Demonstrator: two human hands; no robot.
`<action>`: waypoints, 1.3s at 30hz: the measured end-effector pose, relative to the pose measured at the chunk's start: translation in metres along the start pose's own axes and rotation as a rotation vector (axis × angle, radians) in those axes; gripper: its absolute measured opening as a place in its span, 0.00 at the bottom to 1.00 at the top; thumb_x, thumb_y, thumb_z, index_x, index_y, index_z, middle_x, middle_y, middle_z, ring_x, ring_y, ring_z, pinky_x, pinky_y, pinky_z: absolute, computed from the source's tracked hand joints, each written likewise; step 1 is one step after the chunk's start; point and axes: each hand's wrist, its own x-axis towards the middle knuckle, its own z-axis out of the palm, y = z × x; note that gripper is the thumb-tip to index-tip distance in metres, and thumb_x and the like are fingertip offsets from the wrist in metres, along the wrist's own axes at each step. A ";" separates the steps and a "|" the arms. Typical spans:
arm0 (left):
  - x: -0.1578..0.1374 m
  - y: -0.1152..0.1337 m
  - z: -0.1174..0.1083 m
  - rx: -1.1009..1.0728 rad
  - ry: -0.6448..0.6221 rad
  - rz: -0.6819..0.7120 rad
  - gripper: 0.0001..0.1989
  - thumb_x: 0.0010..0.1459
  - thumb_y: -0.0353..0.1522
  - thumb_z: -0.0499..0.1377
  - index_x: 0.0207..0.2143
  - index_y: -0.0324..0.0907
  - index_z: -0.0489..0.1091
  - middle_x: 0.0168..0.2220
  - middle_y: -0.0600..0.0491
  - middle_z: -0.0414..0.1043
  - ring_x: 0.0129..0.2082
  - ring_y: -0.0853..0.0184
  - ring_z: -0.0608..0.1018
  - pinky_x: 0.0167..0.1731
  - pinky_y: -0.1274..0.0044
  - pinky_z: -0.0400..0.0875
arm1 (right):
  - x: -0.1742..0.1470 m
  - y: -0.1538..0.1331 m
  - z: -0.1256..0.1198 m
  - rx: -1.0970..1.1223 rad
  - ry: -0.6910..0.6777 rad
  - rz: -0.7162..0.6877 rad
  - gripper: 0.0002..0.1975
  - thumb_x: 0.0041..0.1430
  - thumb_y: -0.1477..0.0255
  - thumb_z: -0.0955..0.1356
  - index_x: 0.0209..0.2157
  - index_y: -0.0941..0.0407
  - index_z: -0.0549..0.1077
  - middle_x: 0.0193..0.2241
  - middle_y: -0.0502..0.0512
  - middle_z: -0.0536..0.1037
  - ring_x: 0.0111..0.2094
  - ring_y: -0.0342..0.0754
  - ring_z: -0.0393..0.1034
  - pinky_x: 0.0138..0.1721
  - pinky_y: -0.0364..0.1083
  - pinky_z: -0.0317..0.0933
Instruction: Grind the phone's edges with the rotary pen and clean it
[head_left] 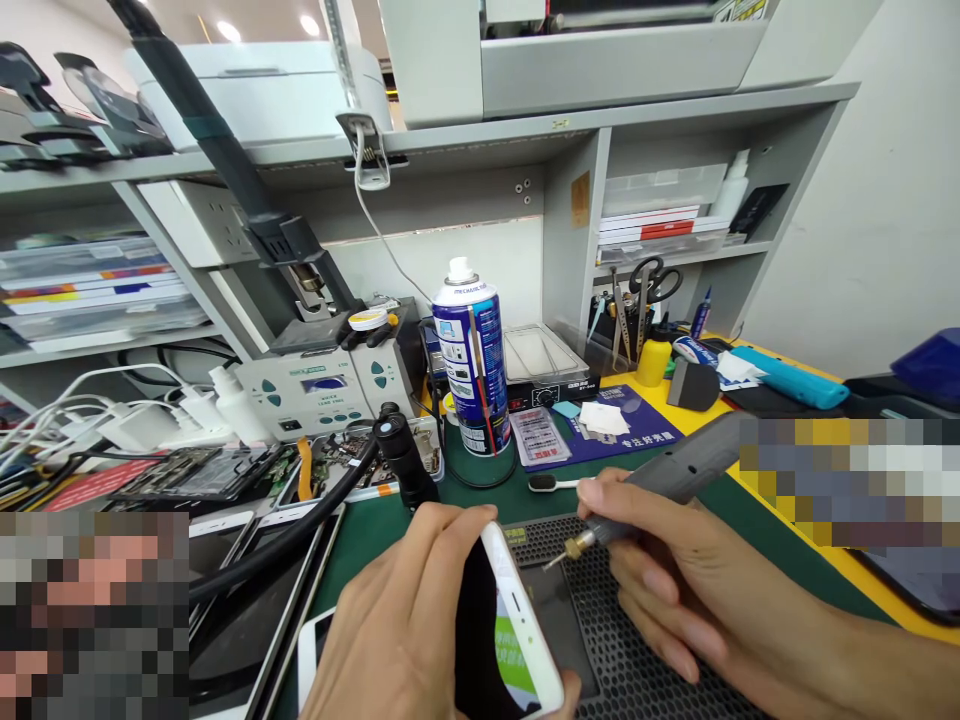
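My left hand (390, 620) is closed around a white-framed smartphone (525, 620), tipped up on its side, with part of a green and white picture showing on its screen. In my right hand (667, 570) is a grey pen-shaped rotary tool (682, 465), gripped between thumb and fingers. Its brass collet and thin bit point left toward the phone's edge, with a small gap between. Beneath both hands lies a black perforated mat (637, 640) on a green work surface. A small black-headed brush (551, 483) rests just beyond the mat.
A blue spray can (472, 370) stands behind the mat, beside a black flashlight-like cylinder (401, 450) on a cable. Farther left are a grey control unit (330, 385) and several device panels (255, 620). A yellow bottle (654, 362) and scissors (656, 280) are back right. Two areas are pixelated.
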 end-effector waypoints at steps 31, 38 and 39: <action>0.018 0.005 -0.030 -0.280 -0.402 -0.089 0.28 0.49 0.37 0.66 0.52 0.53 0.63 0.53 0.55 0.68 0.51 0.58 0.74 0.53 0.64 0.72 | 0.009 -0.038 -0.026 -0.466 -0.498 0.027 0.25 0.66 0.63 0.69 0.61 0.49 0.63 0.35 0.51 0.74 0.19 0.36 0.67 0.16 0.35 0.63; 0.022 0.009 -0.030 -0.374 -0.489 -0.282 0.24 0.48 0.40 0.66 0.48 0.53 0.66 0.48 0.56 0.71 0.46 0.56 0.76 0.47 0.62 0.74 | -0.013 -0.045 -0.019 -0.991 -0.490 0.090 0.29 0.68 0.46 0.57 0.41 0.56 0.73 0.23 0.45 0.65 0.17 0.36 0.56 0.20 0.38 0.54; 0.023 0.010 -0.030 -0.375 -0.498 -0.298 0.24 0.47 0.40 0.66 0.48 0.53 0.66 0.48 0.56 0.71 0.46 0.55 0.76 0.47 0.61 0.75 | -0.016 -0.045 -0.016 -1.081 -0.469 0.084 0.30 0.68 0.45 0.57 0.38 0.56 0.74 0.23 0.46 0.66 0.19 0.37 0.58 0.22 0.39 0.55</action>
